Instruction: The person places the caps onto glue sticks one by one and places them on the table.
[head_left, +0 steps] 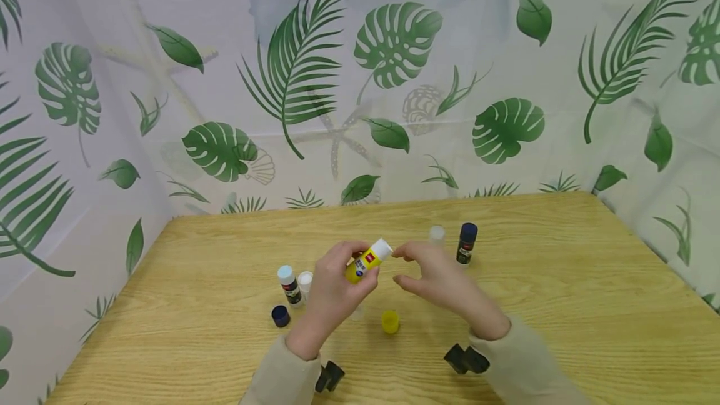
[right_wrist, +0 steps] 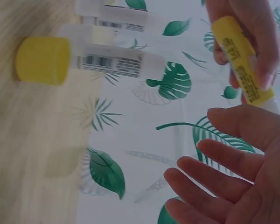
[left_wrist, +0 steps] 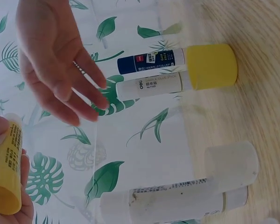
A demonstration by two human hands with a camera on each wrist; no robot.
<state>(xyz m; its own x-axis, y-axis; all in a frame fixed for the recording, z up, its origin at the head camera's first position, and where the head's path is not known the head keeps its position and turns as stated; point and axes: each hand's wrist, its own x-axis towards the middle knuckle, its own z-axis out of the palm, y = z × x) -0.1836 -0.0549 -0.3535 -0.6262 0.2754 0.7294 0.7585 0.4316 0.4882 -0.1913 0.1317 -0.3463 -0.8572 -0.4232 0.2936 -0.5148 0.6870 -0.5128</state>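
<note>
My left hand (head_left: 339, 280) grips a yellow glue stick (head_left: 362, 265), tilted up to the right, its white end (head_left: 382, 249) uncovered. Just right of that end is my right hand (head_left: 440, 277), holding nothing. Its fingers look loosely spread in the right wrist view. A yellow cap (head_left: 390, 322) stands on the table below and between the hands. In the left wrist view, a translucent cap (left_wrist: 232, 164) also stands on the table.
Left of the left hand stand a dark-labelled glue stick (head_left: 290, 286), a white one (head_left: 305, 281) partly hidden, and a dark blue cap (head_left: 280, 315). Beyond the right hand are a dark blue glue stick (head_left: 466, 244) and a pale one (head_left: 437, 234). A leaf-print cloth (head_left: 394, 161) backs the table.
</note>
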